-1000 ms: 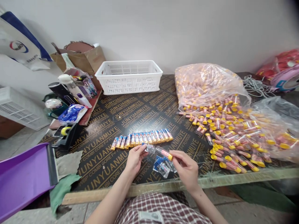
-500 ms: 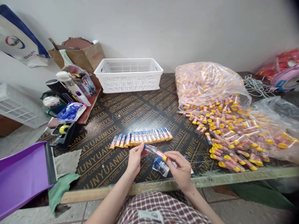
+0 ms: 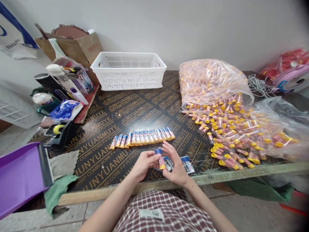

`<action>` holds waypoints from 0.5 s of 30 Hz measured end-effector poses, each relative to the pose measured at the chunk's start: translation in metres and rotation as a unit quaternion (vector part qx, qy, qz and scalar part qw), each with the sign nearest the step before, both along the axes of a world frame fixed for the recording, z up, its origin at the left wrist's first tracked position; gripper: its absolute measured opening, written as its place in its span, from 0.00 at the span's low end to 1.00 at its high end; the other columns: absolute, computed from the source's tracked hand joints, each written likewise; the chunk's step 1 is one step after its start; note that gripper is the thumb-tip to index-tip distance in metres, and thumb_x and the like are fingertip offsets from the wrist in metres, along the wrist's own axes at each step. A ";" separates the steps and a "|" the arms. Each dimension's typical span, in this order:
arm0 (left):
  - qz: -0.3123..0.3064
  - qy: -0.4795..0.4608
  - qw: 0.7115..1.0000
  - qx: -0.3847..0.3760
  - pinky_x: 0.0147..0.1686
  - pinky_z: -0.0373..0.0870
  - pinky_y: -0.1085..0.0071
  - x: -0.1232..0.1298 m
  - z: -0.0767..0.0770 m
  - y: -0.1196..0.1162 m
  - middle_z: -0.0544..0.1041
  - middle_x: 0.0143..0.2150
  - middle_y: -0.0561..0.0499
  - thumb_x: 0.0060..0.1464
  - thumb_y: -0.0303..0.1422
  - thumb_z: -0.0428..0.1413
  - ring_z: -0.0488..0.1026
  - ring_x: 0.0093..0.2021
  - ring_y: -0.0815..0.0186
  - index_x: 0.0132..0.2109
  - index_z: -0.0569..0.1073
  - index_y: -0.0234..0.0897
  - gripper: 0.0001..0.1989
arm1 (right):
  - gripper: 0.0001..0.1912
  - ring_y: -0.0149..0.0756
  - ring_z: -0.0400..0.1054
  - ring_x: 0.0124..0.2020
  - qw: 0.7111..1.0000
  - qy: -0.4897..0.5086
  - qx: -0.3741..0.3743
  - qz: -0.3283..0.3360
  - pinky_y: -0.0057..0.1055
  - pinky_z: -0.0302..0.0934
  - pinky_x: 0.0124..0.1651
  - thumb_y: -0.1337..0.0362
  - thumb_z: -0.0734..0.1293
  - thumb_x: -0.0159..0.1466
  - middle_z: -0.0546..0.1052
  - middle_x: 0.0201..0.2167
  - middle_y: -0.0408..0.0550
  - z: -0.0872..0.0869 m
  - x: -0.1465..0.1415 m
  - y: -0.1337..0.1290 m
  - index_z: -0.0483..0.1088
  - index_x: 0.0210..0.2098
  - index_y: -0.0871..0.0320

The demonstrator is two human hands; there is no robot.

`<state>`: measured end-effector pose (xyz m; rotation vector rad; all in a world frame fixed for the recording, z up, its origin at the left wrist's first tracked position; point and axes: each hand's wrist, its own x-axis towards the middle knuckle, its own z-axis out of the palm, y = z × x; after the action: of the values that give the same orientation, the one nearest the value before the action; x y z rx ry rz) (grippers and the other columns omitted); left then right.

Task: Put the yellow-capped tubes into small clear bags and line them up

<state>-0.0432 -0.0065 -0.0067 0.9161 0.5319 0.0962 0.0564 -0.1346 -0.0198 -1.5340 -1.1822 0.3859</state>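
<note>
Over the table (image 3: pixel 96 151), left hand (image 3: pixel 143 165) pinches tube (image 3: pixel 160 159), likely steadying it for half-open right hand (image 3: pixel 177 169), contact unclear.

Beyond the grip, the black tabletop (image 3: pixel 147 104) bears lined-up tubes (image 3: pixel 142 138) and a white basket (image 3: pixel 131 80); rightward, loose yellow-capped tubes (image 3: pixel 227 124).

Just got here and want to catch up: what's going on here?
A person's left hand holds a blue-and-yellow tube over the black table; the right hand curves close beside it, though contact is hard to tell. Beyond the hands lies a row of similar tubes. To the right, yellow-capped tubes lie heaped before a plastic bag, and a white basket stands at the back.
</note>
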 end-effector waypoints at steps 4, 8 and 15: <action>-0.003 0.006 1.000 -0.015 0.26 0.67 0.76 0.000 0.000 -0.006 0.76 0.26 0.48 0.40 0.38 0.65 0.71 0.25 0.70 0.32 0.77 0.29 0.15 | 0.43 0.44 0.58 0.60 0.997 0.052 -0.008 0.047 0.41 0.59 0.59 0.76 0.61 0.47 0.59 0.61 0.52 -0.001 -0.001 -0.002 0.51 0.62 0.52; 0.010 0.009 1.000 -0.027 0.26 0.68 0.74 0.001 0.002 -0.009 0.76 0.26 0.48 0.38 0.38 0.66 0.72 0.25 0.69 0.32 0.77 0.29 0.16 | 0.41 0.43 0.61 0.57 0.996 0.070 0.008 0.045 0.40 0.60 0.58 0.76 0.61 0.46 0.63 0.57 0.52 -0.003 -0.002 -0.002 0.54 0.59 0.53; 0.020 0.010 0.999 -0.029 0.26 0.68 0.74 0.000 0.006 -0.010 0.76 0.25 0.49 0.37 0.37 0.67 0.72 0.25 0.69 0.31 0.77 0.28 0.16 | 0.40 0.43 0.62 0.56 0.996 0.075 0.018 0.039 0.40 0.61 0.57 0.75 0.61 0.47 0.63 0.57 0.52 -0.001 -0.004 -0.001 0.54 0.59 0.53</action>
<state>-0.0427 -0.0170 -0.0005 0.8497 0.5690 0.1080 0.0526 -0.1354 -0.0213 -1.4051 -1.1284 0.5195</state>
